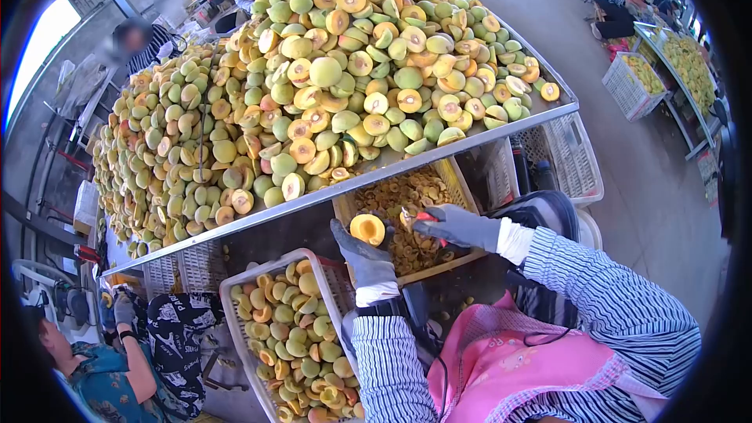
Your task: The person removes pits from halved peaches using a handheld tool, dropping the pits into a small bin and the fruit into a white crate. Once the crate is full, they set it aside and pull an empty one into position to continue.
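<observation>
My left hand (366, 257), in a grey glove, holds a halved yellow fruit (367, 229) with its hollow cut face up. To its right my right hand (457, 227), also gloved, is closed on a red-handled tool (427, 217). The tool's metal tip points toward the fruit, with a small bit of something at it that I cannot make out. Both hands are over a yellowish crate (462, 190) of brown and orange scraps, below the metal edge of the table. A large heap of halved fruit (325, 72) covers the table.
A white crate (233, 321) of fruit halves stands at the lower left. A co-worker's gloved hand (124, 309) is at the far left. More crates (576, 153) stand under the table's right end. Other people, a second fruit table (689, 78) and another crate (627, 98) are at right.
</observation>
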### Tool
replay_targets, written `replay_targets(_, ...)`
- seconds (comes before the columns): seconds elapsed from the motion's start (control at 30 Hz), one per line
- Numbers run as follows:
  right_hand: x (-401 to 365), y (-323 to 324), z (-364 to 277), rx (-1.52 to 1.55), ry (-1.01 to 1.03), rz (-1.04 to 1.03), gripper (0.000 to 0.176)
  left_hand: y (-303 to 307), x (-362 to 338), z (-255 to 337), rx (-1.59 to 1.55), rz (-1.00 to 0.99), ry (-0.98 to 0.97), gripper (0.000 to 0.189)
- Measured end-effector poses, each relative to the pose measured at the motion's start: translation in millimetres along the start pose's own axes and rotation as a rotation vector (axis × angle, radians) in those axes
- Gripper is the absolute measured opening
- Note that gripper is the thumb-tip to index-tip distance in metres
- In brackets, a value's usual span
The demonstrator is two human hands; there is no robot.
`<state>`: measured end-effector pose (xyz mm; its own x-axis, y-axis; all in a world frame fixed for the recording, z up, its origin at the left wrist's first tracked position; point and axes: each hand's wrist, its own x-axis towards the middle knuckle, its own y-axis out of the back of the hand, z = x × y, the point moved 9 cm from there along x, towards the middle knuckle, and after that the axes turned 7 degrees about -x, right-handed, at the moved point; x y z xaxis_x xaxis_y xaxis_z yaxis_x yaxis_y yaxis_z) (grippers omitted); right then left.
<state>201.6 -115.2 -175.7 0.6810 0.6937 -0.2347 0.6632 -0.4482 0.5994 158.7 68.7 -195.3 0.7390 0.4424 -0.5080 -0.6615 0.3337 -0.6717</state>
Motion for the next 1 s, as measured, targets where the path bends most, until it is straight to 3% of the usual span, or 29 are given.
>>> replay_targets(0.03,-2,28,-6,-0.498,0.057,0.367,0.045,3,-1,3,0.019,0.037,0.000,0.059)
replay_targets(0.1,-5,37,-36,-0.372,-0.009,0.336,0.046,4,-4,-3,0.035,-0.013,0.000,0.058)
replay_targets(0.2,-4,25,-90,-0.631,0.015,0.275,0.041,5,-18,1,0.131,-0.029,-0.129,0.054)
replay_targets(0.3,5,17,-101,-0.697,0.100,0.346,0.037,0,-39,10,0.053,-0.065,-0.039,0.055)
replay_targets(0.33,4,16,-108,-0.781,0.107,0.343,0.034,24,-9,-2,0.002,-0.078,-0.018,0.053)
replay_targets(0.43,-1,5,-124,-0.791,0.207,0.289,0.034,28,-19,8,-0.032,-0.067,-0.034,0.049)
replay_targets(0.6,6,-11,-124,-0.835,0.204,0.380,0.031,27,-41,22,-0.036,-0.015,-0.020,0.050)
replay_targets(0.67,22,-18,-96,-1.032,0.071,0.419,0.027,17,-39,9,-0.135,-0.243,0.130,0.042)
replay_targets(0.7,23,-9,-77,-0.897,-0.027,0.319,0.025,24,-48,15,-0.066,-0.129,-0.006,0.033)
replay_targets(0.73,38,-11,-31,-0.894,-0.126,0.255,0.027,23,-52,37,0.098,-0.199,-0.420,0.030)
replay_targets(0.8,20,-2,-15,-0.889,-0.339,0.192,0.044,12,-105,73,-0.163,-0.229,-0.159,0.032)
replay_targets(0.83,11,-3,-10,-0.897,-0.339,0.202,0.047,44,-88,87,-0.172,-0.121,-0.322,0.029)
replay_targets(0.9,5,-12,24,-0.783,-0.301,0.133,0.052,82,-141,168,-0.182,-0.111,-0.572,0.027)
replay_targets(1.0,-2,-18,14,-0.705,-0.204,0.189,0.046,193,-194,259,0.004,0.322,-0.825,0.027)
